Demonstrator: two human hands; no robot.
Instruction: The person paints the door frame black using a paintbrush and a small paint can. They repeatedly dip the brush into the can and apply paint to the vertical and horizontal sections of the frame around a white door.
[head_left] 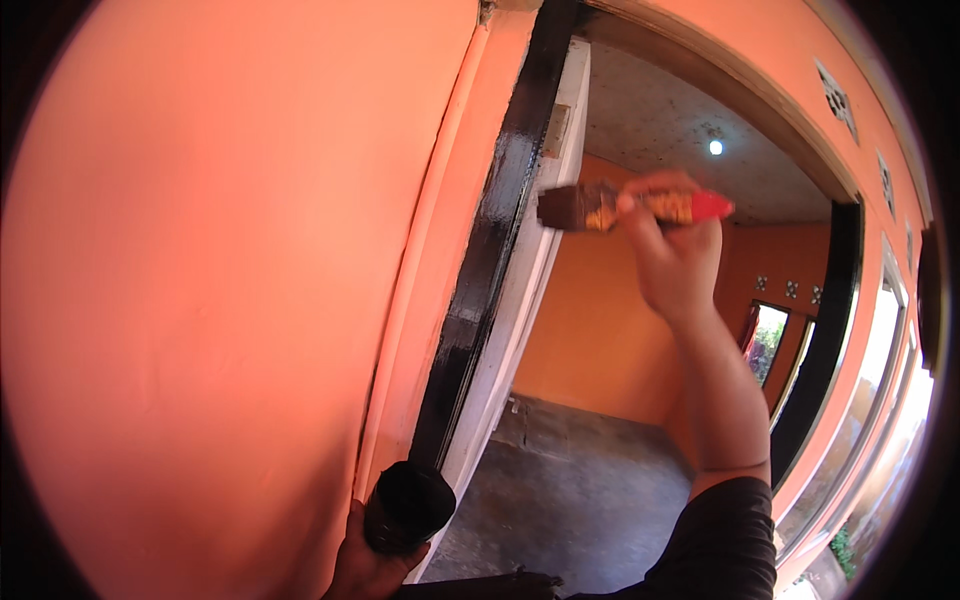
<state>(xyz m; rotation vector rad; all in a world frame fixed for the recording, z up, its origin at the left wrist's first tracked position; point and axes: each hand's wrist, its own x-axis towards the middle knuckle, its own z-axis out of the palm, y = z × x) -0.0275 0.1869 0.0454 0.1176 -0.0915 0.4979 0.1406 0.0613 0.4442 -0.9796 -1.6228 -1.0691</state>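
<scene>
The right hand (672, 262) gripped a light, stiff paintbrush (632, 206) mid-handle, its soft wet bristles beyond the fingers. The left hand (365, 568) cupped a black-smeared paint can (405, 505) from below, likely slippery.

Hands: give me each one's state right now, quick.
Left hand: closed around a black paint can, held low by the door frame.
Right hand: closed on a red-handled paintbrush, bristles at the frame.

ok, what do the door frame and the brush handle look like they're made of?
Door frame: probably wood under glossy black paint that looks wet; highlights run along it, the inner part is white. Brush in the right hand: red handle, plastic or painted wood, unclear; dark bristles.
</scene>
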